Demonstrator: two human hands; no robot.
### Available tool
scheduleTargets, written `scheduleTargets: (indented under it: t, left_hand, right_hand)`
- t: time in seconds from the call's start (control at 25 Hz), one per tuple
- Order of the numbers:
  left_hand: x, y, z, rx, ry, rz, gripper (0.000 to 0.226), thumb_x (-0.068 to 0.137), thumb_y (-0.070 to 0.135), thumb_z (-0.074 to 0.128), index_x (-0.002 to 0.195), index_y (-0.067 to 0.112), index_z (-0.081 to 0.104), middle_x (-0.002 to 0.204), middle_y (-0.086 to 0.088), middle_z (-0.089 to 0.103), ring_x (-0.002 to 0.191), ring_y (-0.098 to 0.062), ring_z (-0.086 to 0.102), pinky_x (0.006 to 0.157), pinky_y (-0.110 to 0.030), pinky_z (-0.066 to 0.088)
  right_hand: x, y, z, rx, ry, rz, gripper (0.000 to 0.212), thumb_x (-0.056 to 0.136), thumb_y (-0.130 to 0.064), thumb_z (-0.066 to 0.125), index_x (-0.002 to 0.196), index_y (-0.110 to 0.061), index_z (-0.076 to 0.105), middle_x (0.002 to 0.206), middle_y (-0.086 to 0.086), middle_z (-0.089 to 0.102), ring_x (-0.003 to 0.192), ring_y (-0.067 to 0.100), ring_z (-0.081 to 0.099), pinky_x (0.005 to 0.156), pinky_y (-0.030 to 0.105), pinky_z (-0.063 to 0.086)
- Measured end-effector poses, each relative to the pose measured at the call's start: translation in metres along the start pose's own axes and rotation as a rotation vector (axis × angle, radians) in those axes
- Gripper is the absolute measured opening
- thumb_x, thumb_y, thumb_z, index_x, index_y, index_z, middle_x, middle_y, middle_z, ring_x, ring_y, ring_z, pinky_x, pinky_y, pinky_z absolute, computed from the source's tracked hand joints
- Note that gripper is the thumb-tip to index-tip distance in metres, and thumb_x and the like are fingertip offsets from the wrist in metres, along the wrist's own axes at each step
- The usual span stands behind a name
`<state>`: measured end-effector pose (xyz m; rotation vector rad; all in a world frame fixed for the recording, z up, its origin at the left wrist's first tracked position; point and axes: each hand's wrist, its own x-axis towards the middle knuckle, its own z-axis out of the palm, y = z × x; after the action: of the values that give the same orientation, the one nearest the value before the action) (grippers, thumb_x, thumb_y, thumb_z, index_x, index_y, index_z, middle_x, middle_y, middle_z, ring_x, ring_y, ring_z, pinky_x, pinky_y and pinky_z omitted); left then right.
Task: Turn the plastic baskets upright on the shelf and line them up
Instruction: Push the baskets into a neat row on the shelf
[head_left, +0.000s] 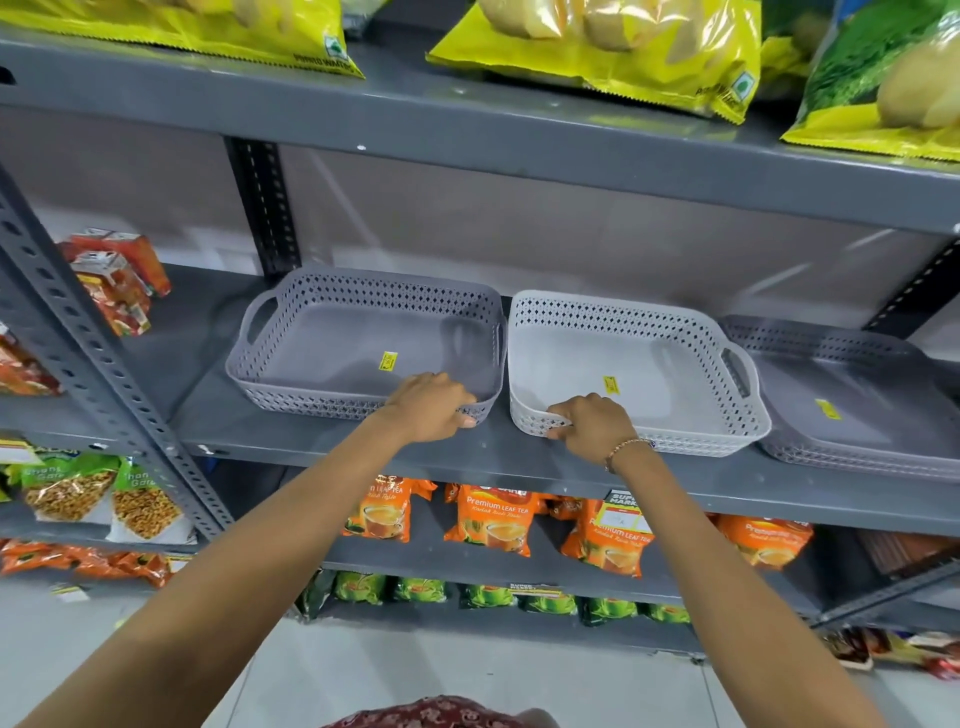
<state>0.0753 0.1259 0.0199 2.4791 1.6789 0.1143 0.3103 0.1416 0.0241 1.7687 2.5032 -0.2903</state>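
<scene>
Three shallow perforated plastic baskets stand upright side by side on the grey metal shelf (332, 447). The left one is a grey basket (332, 343) with a yellow sticker inside. In the middle sits a white basket (623, 364). At the right a second grey basket (852, 395) is partly tucked behind the white one's handle. My left hand (431, 408) grips the front rim of the left grey basket near its right corner. My right hand (592, 423), a bracelet on its wrist, grips the front left corner of the white basket.
Yellow and green snack bags (623, 47) lie on the shelf above. Orange tea packets (493, 519) and green packets (415, 590) fill the lower shelves. Red-orange cartons (114, 275) stand at the left behind a slotted upright post (93, 374). The tiled floor lies below.
</scene>
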Motion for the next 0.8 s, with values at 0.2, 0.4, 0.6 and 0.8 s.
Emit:
scheduleTargets:
  t: [0.2, 0.4, 0.6, 0.8]
  left_hand:
    - [0.008, -0.005, -0.003, -0.043, -0.019, 0.001, 0.022, 0.089, 0.024, 0.059, 0.101, 0.007, 0.066, 0.091, -0.017, 0.070, 0.089, -0.033, 0.063, 0.069, -0.030, 0.037]
    - [0.001, -0.005, -0.001, -0.044, -0.026, 0.014, 0.020, 0.089, 0.025, 0.059, 0.097, 0.008, 0.068, 0.085, -0.015, 0.070, 0.084, -0.031, 0.062, 0.065, -0.029, 0.037]
    - [-0.005, 0.007, 0.006, -0.053, -0.031, 0.012, 0.022, 0.088, 0.029, 0.060, 0.078, 0.010, 0.062, 0.069, -0.010, 0.063, 0.078, -0.032, 0.062, 0.061, -0.029, 0.036]
    - [-0.002, 0.005, 0.002, -0.026, -0.018, 0.027, 0.020, 0.088, 0.029, 0.060, 0.091, 0.010, 0.066, 0.086, -0.015, 0.069, 0.086, -0.033, 0.063, 0.067, -0.031, 0.041]
  right_hand:
    - [-0.001, 0.000, 0.002, -0.010, 0.011, -0.005, 0.028, 0.085, -0.028, 0.057, 0.112, -0.024, 0.062, 0.107, 0.017, 0.068, 0.096, 0.034, 0.060, 0.074, 0.034, 0.049]
    - [0.000, 0.000, 0.003, -0.007, 0.018, 0.006, 0.031, 0.085, -0.029, 0.058, 0.115, -0.024, 0.061, 0.110, 0.017, 0.067, 0.099, 0.034, 0.059, 0.075, 0.033, 0.048]
    - [0.000, 0.000, 0.004, -0.010, 0.023, 0.010, 0.034, 0.085, -0.029, 0.059, 0.119, -0.023, 0.060, 0.114, 0.018, 0.066, 0.102, 0.035, 0.059, 0.079, 0.036, 0.049]
    - [0.000, 0.001, 0.004, -0.009, 0.024, 0.012, 0.036, 0.085, -0.030, 0.059, 0.120, -0.023, 0.059, 0.116, 0.018, 0.065, 0.103, 0.034, 0.058, 0.081, 0.036, 0.049]
